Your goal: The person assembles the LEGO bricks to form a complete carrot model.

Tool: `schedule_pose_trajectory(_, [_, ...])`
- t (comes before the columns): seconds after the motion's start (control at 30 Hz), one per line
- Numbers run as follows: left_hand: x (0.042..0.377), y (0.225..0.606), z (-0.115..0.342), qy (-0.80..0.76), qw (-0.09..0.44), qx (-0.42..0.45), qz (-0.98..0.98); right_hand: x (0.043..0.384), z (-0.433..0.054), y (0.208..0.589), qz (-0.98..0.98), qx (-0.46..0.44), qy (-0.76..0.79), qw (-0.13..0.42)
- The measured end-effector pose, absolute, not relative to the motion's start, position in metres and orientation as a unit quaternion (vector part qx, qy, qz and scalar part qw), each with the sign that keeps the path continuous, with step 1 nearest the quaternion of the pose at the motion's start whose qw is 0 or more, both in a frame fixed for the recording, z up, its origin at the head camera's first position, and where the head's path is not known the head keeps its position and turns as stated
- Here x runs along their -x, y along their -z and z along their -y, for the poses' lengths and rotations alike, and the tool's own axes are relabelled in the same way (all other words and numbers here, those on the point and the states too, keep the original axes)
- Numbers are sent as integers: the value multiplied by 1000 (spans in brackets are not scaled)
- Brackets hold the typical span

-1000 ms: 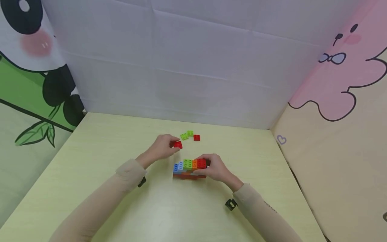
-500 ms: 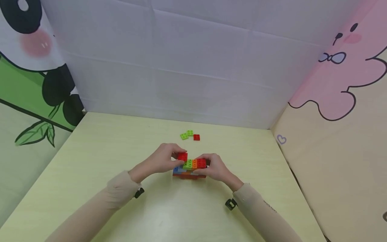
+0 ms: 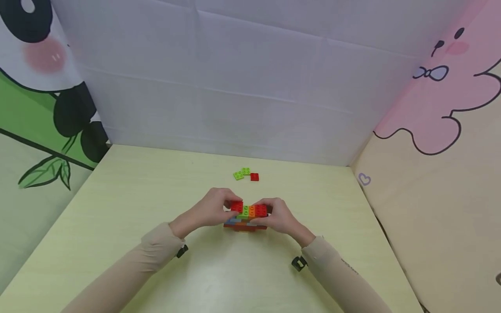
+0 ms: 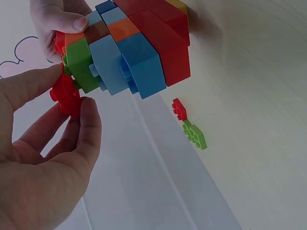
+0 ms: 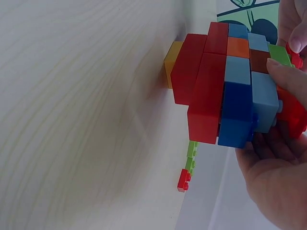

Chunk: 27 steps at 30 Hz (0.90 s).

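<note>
My left hand [image 3: 209,208] pinches a red toy brick [image 3: 236,206] between thumb and fingers, over the left end of a layered toy-brick build [image 3: 244,225]. In the left wrist view the red brick [image 4: 67,93] overlaps the edge of a green brick [image 4: 79,64]; whether it is pressed onto the studs I cannot tell. With thumb and fingers, my right hand [image 3: 278,216] grips the build's right end, where another red brick [image 3: 261,211] tops it. Layers of red, blue and orange bricks [image 5: 235,84] show from the right wrist, with a yellow brick [image 5: 172,62] at the bottom.
Behind the build, two light green bricks [image 3: 238,175] and one red brick [image 3: 255,177] lie loose on the pale wooden table [image 3: 156,182]. A white cloth wall [image 3: 250,104] stands along the back edge, with printed panels at both sides.
My left hand has carried the red brick from behind the build toward me and slightly right, over its left end, then lowered it a little. The right hand stays in place.
</note>
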<state>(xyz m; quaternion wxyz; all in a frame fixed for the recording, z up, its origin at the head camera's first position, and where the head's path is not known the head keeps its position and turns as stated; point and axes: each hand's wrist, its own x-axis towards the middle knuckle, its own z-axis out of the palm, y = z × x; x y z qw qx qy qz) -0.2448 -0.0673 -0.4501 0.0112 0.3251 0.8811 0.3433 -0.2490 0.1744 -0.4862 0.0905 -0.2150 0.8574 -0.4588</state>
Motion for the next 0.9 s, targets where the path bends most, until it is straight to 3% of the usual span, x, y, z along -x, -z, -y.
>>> schedule_pose_trajectory(0.9, [249,440,60,-301,46,-305,-902,249,-174,484,-859,207,459,96])
